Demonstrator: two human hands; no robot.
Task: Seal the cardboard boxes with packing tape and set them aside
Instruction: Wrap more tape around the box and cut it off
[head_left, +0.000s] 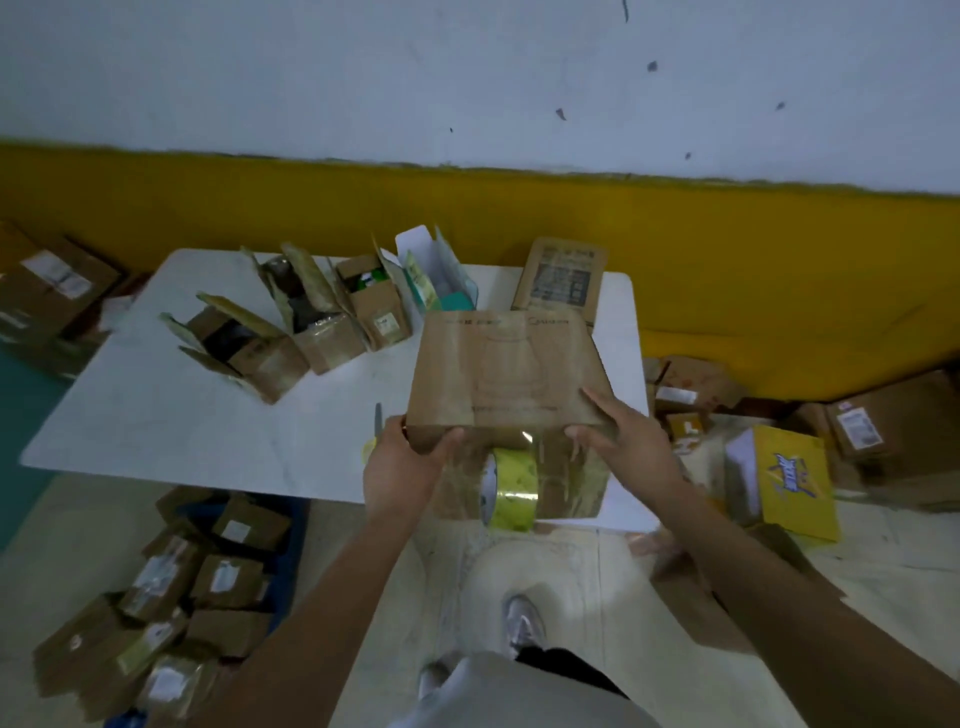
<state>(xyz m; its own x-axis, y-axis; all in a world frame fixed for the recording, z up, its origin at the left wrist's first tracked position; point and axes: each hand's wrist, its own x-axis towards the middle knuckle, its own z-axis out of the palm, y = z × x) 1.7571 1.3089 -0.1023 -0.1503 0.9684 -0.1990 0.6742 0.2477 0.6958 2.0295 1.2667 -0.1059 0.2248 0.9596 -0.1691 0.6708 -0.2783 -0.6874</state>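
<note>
Flanking the white table (208, 426), boxes (228, 579) litter the floor (571, 571).

I think this is a small parcel packing room. In front of me stands a plain white table (156, 415) with several open cardboard boxes (311, 322) on it. A roll of packing tape (511, 488) sits just beside the brown carton (506, 369) that I hold. On the floor (571, 571) lies a heap of brown parcels (171, 597) on the left and a second heap (857, 426) on the right. Many carry white shipping labels. The wall (467, 78) is bare, white above and yellow below.
</note>
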